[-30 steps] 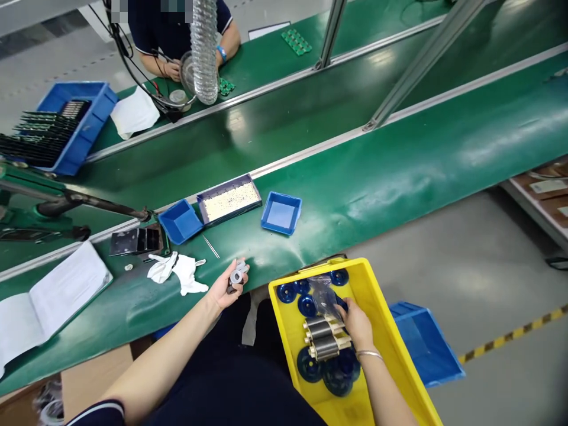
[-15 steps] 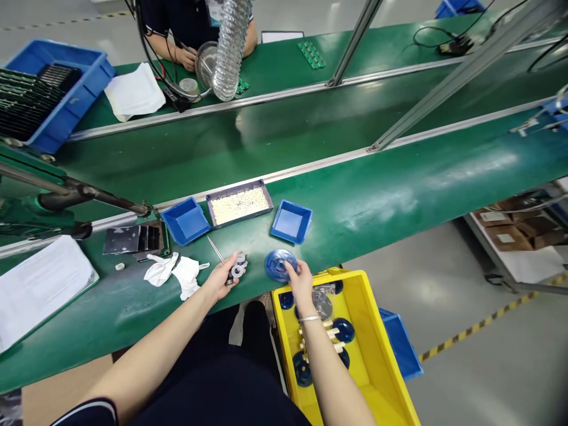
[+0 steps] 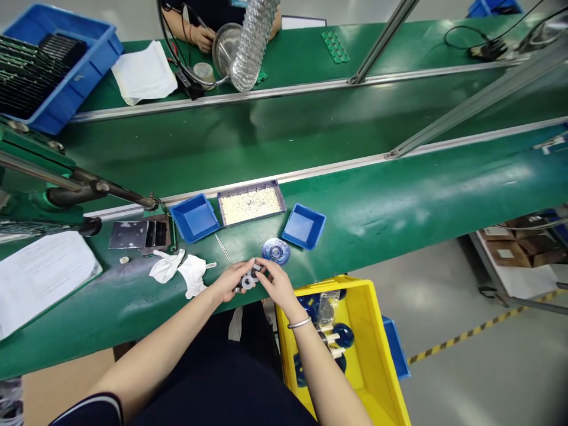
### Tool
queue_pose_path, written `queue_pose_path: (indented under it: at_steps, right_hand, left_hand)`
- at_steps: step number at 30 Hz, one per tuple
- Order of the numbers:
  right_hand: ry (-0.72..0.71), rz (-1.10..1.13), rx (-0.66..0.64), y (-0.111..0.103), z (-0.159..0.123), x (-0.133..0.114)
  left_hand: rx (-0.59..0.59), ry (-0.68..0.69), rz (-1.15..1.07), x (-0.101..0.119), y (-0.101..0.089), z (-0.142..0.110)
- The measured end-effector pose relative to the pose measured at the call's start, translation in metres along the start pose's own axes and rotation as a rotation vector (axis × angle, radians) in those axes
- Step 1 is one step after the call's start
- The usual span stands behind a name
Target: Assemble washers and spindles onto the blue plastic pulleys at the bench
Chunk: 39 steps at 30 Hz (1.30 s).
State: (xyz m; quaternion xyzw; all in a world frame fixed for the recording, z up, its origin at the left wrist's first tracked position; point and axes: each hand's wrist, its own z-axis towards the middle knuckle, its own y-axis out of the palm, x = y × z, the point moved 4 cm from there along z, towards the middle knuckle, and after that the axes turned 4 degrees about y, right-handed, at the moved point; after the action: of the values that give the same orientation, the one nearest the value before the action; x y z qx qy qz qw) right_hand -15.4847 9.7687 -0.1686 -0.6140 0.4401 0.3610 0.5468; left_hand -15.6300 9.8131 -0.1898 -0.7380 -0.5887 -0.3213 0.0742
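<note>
My left hand [image 3: 234, 280] is closed around several small grey and translucent ring-shaped parts [image 3: 247, 282], one of which faces up with a round hole. My right hand [image 3: 276, 285] has come up against it, its fingertips pinching at a small grey piece among these parts; the fingers partly hide it. Just beyond the hands, a clear blue disc [image 3: 276, 251] with a round centre lies flat on the green bench. A thin metal tool [image 3: 223, 248] rests behind my left hand. White gloves [image 3: 193, 274] lie to the left.
Two blue trays [image 3: 195, 218] [image 3: 304, 226] flank a shallow box of small pale pieces [image 3: 251, 204]. A yellow bin [image 3: 373, 331] with blue discs stands at the bench's front edge. Left are a green press [image 3: 39, 171] and papers [image 3: 44, 278]. Across the bench, a person's hand [image 3: 203, 39] is near a duct [image 3: 254, 53].
My right hand has let go of the blue disc, which now lies on the bench, and has moved left to the small parts in my left hand. The view has shifted slightly.
</note>
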Motion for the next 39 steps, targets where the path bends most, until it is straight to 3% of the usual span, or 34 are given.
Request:
queue_pose_path:
  at_steps: [2,6,10,17,22,26,30,35,39]
  right_hand:
    - [0.023,0.035,0.046,0.005,0.004,0.003]
    - [0.24,0.273,0.169,0.005,0.006,0.028]
    - [0.382,0.486,0.233,0.012,0.007,0.046]
    - [0.426,0.56,0.257,0.033,0.018,0.048]
    - [0.412,0.529,0.293,0.039,0.029,0.058]
    - [0.345,0.303,0.208,0.041,0.04,0.055]
    - [0.193,0.136,0.227,0.024,0.038,0.024]
    - [0.196,0.337,-0.004,0.02,0.02,0.0]
    - [0.35,0.535,-0.004,0.027,0.008,0.008]
  left_hand:
    - [-0.034,-0.015,0.064,-0.001,0.004,0.0]
    - [-0.123,-0.046,0.063,-0.002,0.008,0.001]
    - [-0.096,-0.083,-0.041,-0.007,0.002,0.006]
    - [-0.007,-0.1,-0.107,-0.012,-0.013,0.016]
    - [-0.071,-0.104,-0.215,-0.005,-0.022,0.009]
    - [-0.197,-0.119,-0.365,-0.001,-0.024,-0.001]
    - [-0.224,-0.121,-0.34,0.001,-0.026,-0.008]
    - [-0.122,-0.069,-0.215,0.007,-0.021,-0.011]
    - [-0.099,-0.038,-0.082,0.012,-0.011,-0.015]
